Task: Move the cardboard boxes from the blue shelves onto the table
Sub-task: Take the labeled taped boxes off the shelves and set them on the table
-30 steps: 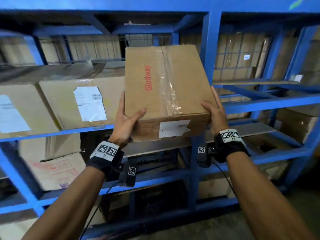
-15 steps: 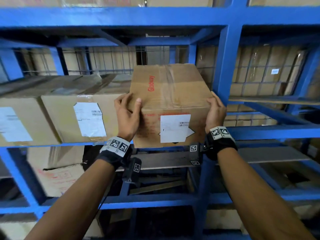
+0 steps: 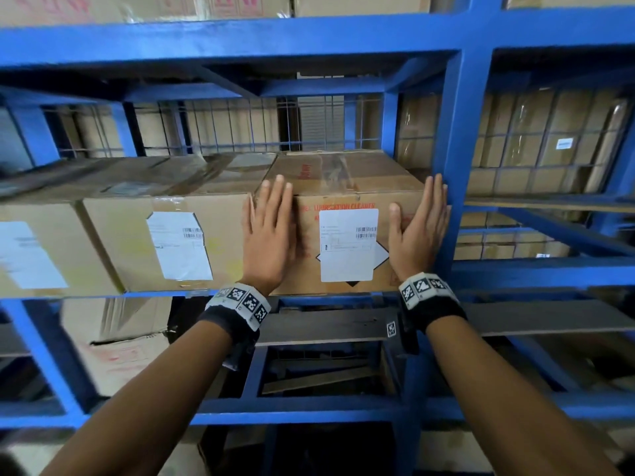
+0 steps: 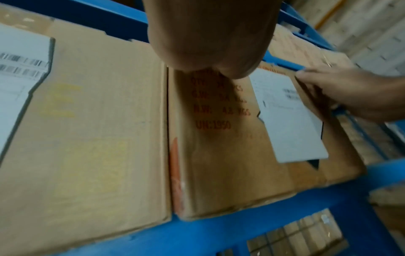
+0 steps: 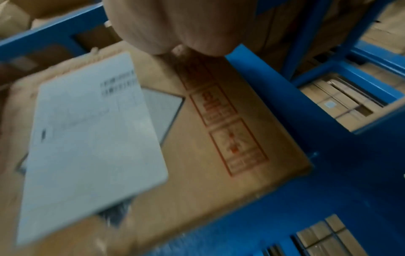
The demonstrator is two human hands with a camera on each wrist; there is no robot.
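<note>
Cardboard box (image 3: 343,231) is sitting on the blue shelf (image 3: 343,298), both the left hand (image 3: 269,238) and right hand (image 3: 417,235) pressing flat-fingered against its front, gripping nothing; no table is showing, so transfer appears outstanding.

Blue shelf (image 3: 330,298) carries cardboard boxes (image 3: 343,235) side by side.

I see my 2 bare forearms reaching forward and up, roughly parallel, each wrist wrapped in a black band with black-and-white square markers. My left hand (image 3: 269,235) is flat, palm forward, its 4 fingers (image 3: 275,197) straight, close together and pointing up. My right hand (image 3: 417,231) is also flat with straight fingers, angled slightly rightward, the thumb spread out to the left.
</note>
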